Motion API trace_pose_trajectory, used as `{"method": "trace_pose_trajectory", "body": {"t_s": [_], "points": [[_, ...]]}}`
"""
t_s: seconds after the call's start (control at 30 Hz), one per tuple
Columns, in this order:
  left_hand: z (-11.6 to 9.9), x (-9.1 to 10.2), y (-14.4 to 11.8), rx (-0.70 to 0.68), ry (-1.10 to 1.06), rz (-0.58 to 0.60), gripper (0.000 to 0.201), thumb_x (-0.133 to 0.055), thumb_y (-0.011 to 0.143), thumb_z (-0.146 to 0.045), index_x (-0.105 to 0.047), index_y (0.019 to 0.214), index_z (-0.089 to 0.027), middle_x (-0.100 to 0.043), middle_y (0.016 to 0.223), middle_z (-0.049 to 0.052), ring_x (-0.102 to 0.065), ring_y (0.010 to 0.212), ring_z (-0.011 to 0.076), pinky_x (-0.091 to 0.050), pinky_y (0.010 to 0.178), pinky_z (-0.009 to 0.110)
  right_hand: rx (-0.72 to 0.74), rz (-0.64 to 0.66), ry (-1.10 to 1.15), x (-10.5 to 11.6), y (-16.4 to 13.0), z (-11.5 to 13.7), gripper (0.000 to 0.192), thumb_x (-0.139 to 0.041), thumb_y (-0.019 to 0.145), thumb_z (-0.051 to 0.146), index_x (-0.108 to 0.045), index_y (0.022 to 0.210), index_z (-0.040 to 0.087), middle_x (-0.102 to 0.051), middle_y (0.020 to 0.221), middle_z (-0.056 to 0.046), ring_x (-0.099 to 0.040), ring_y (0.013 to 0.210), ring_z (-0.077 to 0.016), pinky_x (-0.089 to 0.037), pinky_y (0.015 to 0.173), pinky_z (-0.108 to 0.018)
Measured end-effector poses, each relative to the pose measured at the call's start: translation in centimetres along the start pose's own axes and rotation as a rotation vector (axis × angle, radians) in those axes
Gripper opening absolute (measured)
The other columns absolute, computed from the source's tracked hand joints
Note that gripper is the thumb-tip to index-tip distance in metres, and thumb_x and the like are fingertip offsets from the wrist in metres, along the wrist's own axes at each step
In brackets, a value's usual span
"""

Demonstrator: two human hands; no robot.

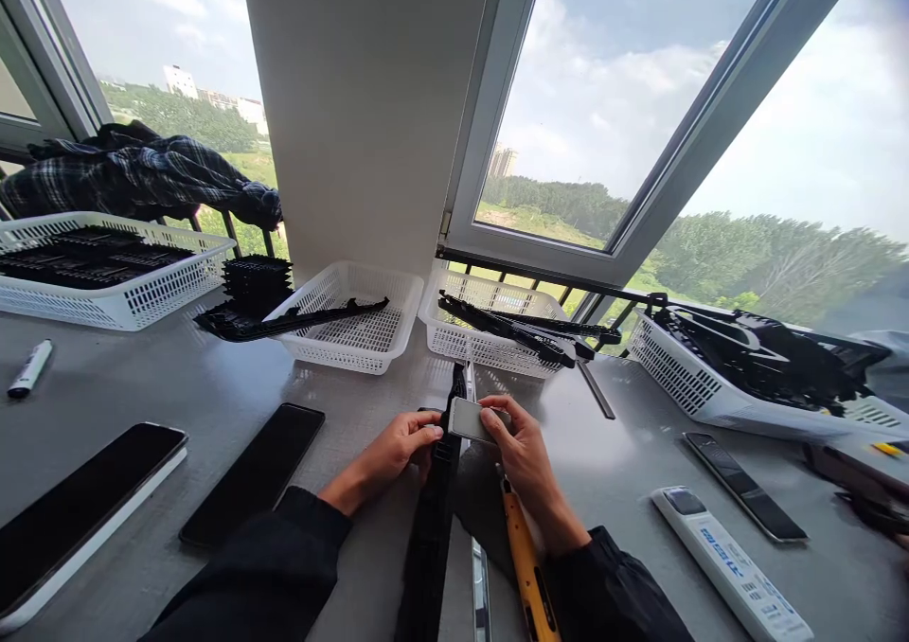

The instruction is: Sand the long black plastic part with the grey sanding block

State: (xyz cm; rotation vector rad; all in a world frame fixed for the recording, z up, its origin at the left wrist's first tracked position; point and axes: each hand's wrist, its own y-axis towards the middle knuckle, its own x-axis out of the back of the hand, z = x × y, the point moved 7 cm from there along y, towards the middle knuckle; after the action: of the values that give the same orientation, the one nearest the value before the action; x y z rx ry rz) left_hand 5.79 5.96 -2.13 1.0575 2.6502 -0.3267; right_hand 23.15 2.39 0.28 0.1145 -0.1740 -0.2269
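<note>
In the head view, my left hand is closed on a long black plastic strip that runs toward me. My right hand pinches a flat grey rectangular plate with a pale edge, held over the strip's upper part. Below my right hand lies a yellow-orange handled tool; its tip is partly hidden by the hand. A narrow shiny metal bar lies between the tool and the strip. Some dark flat material sits under my right hand.
White baskets with black plastic parts line the back: one basket at left, two in the middle and one at right. Phones, a marker and a white device lie on the grey table.
</note>
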Motion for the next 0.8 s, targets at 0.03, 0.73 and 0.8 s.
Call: {"method": "trace_pose_trajectory", "body": {"t_s": [0.03,0.73,0.8], "points": [[0.0,0.0,0.0,-0.002,0.003,0.002,0.046,-0.079,0.083,-0.052,-0.075,0.110,-0.014,-0.063,0.068,-0.001,-0.057,0.052,0.0114,-0.045,0.048,0.022,0.004,0.023,-0.008,-0.3,-0.1,0.3,0.049,-0.069,0.086,0.066,-0.070,0.099,0.019,-0.057,0.071,0.001,-0.042,0.057,-0.0101,-0.032,0.050,-0.022],[-0.5,-0.9,-0.1,-0.016,0.105,0.068,0.057,-0.074,0.086,-0.063,-0.073,0.119,-0.016,-0.063,0.062,-0.002,-0.057,0.045,0.0122,-0.050,0.045,0.023,0.118,0.039,-0.211,-1.2,-0.7,1.7,0.044,-0.063,0.093,0.061,-0.075,0.102,0.020,-0.068,0.082,-0.002,-0.051,0.066,-0.0142,-0.039,0.063,-0.026],[-0.4,-1.0,-0.1,-0.019,0.114,0.074,0.058,-0.075,0.084,-0.064,-0.072,0.116,-0.016,-0.062,0.061,-0.002,-0.058,0.044,0.0130,-0.050,0.045,0.024,0.176,0.060,-0.237,-1.6,-1.1,2.4,0.040,-0.065,0.093,0.058,-0.075,0.108,0.022,-0.072,0.095,-0.004,-0.061,0.082,-0.0188,-0.045,0.076,-0.028]]}}
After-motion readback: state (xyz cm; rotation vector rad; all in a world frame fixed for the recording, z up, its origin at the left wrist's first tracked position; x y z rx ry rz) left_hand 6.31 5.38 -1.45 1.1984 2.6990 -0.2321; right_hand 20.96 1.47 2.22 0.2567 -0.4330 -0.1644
